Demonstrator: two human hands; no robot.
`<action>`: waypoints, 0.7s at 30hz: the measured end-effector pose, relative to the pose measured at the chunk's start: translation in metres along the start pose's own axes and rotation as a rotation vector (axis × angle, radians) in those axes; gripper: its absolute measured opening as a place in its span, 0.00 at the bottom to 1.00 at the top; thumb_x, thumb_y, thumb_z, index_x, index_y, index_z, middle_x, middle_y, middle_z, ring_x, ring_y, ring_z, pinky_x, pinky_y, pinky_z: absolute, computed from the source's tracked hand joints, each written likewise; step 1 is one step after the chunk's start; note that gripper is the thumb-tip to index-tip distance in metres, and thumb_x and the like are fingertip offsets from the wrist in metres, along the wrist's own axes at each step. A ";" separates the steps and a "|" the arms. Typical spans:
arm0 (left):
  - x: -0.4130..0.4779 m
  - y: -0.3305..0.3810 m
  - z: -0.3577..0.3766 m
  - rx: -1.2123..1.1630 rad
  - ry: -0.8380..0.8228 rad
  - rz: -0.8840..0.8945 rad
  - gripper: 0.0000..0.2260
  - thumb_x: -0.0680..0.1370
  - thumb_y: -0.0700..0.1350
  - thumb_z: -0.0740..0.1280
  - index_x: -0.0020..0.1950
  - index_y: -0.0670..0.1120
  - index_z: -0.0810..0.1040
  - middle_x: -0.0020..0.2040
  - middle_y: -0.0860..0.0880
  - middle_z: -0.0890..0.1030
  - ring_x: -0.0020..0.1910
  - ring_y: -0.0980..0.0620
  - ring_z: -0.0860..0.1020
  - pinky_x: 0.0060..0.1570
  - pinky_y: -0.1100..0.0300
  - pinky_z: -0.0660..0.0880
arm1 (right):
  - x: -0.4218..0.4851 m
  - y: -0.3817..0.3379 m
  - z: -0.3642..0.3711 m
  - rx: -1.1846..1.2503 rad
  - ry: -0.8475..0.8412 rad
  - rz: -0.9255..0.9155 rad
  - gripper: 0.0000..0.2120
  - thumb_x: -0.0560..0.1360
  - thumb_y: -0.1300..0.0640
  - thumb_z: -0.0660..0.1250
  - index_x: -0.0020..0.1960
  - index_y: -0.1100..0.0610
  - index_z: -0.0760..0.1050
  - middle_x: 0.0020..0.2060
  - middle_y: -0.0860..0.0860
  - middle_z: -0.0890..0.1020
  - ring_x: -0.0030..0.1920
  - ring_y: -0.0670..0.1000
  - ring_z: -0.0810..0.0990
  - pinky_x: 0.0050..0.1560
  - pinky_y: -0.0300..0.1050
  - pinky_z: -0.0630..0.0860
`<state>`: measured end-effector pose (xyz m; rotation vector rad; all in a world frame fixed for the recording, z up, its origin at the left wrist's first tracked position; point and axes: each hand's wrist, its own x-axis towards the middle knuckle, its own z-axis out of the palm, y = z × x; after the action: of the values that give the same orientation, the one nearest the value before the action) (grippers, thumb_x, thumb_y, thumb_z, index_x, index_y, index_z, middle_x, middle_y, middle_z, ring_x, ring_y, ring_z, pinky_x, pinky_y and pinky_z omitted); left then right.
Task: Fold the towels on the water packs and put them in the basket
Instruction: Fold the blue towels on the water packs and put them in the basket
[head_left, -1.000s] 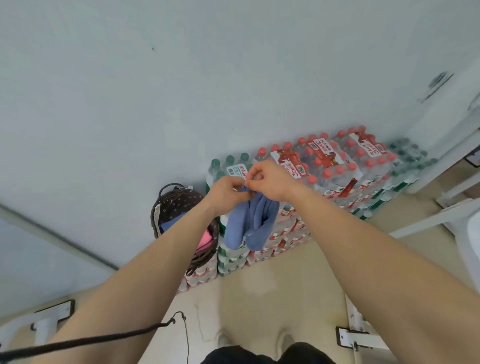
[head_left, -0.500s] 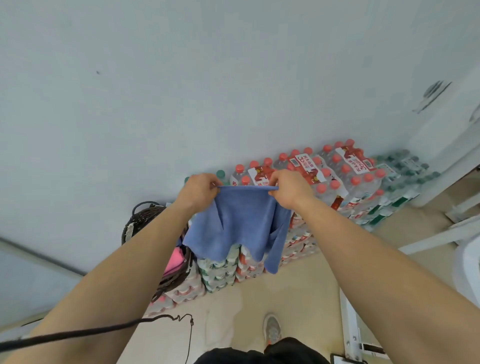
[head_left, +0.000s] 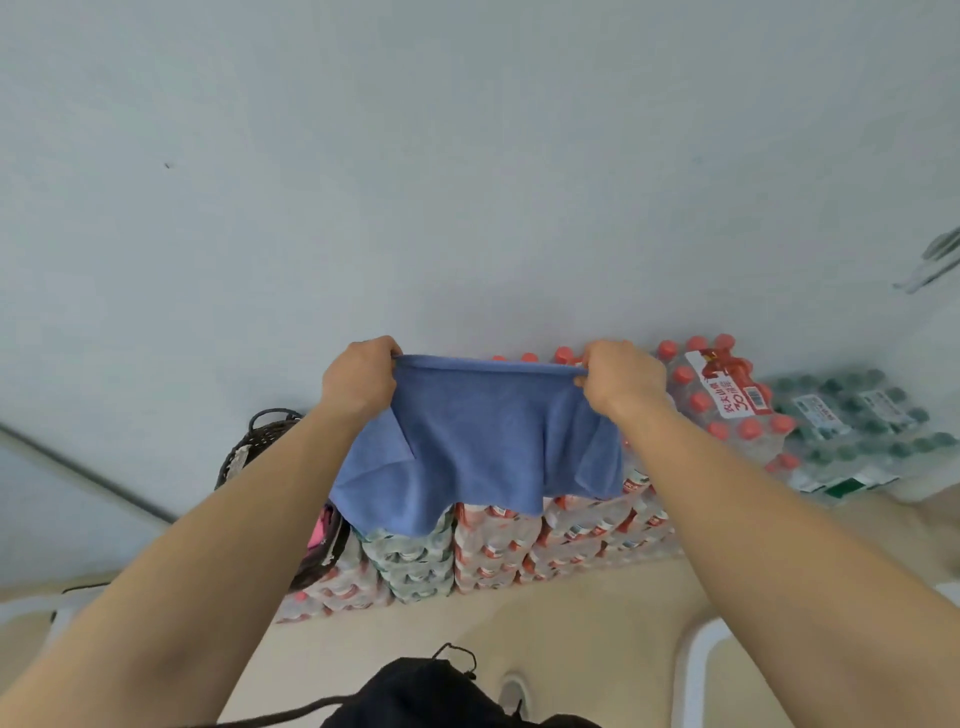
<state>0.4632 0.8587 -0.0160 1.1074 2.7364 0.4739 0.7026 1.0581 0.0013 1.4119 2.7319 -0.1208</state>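
A blue towel (head_left: 478, 447) hangs spread in the air in front of the stacked water packs (head_left: 498, 551). My left hand (head_left: 358, 379) pinches its top left corner and my right hand (head_left: 621, 379) pinches its top right corner, with the top edge stretched taut between them. The lower corners hang loose and partly doubled. A dark wicker basket (head_left: 260, 441) stands on the packs at the left, mostly hidden by my left forearm, and pink cloth (head_left: 318, 530) shows inside it.
Red-capped bottle packs (head_left: 727, 405) and green-capped packs (head_left: 852, 415) lie along the pale wall to the right. A white frame (head_left: 696, 670) stands on the beige floor at lower right. A black cord (head_left: 291, 712) runs across the bottom.
My hands have moved apart from a bunched grip, and the blue towel has gone from a hanging bundle to a wide sheet. The view has shifted closer and to the right.
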 end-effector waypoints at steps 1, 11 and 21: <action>0.003 -0.001 0.001 0.016 0.001 -0.019 0.12 0.79 0.40 0.59 0.58 0.51 0.78 0.52 0.47 0.81 0.47 0.44 0.78 0.43 0.54 0.76 | 0.008 0.005 0.000 0.006 0.000 0.001 0.06 0.77 0.53 0.66 0.53 0.52 0.78 0.48 0.53 0.81 0.50 0.58 0.80 0.39 0.46 0.70; 0.052 -0.006 0.013 -0.032 0.043 -0.144 0.06 0.78 0.49 0.66 0.51 0.51 0.81 0.46 0.48 0.82 0.45 0.44 0.79 0.40 0.56 0.73 | 0.086 -0.001 0.004 0.135 0.075 0.107 0.14 0.73 0.69 0.60 0.55 0.58 0.77 0.53 0.59 0.80 0.53 0.63 0.79 0.45 0.47 0.72; 0.098 -0.018 0.072 -0.144 -0.127 -0.136 0.14 0.77 0.42 0.61 0.58 0.51 0.81 0.56 0.47 0.82 0.53 0.43 0.79 0.53 0.50 0.77 | 0.136 -0.020 0.064 0.289 -0.061 0.118 0.10 0.70 0.71 0.59 0.44 0.60 0.74 0.50 0.59 0.78 0.47 0.61 0.78 0.39 0.46 0.68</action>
<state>0.3997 0.9322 -0.0920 0.8793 2.6001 0.5508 0.6092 1.1503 -0.0739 1.6027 2.6552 -0.5624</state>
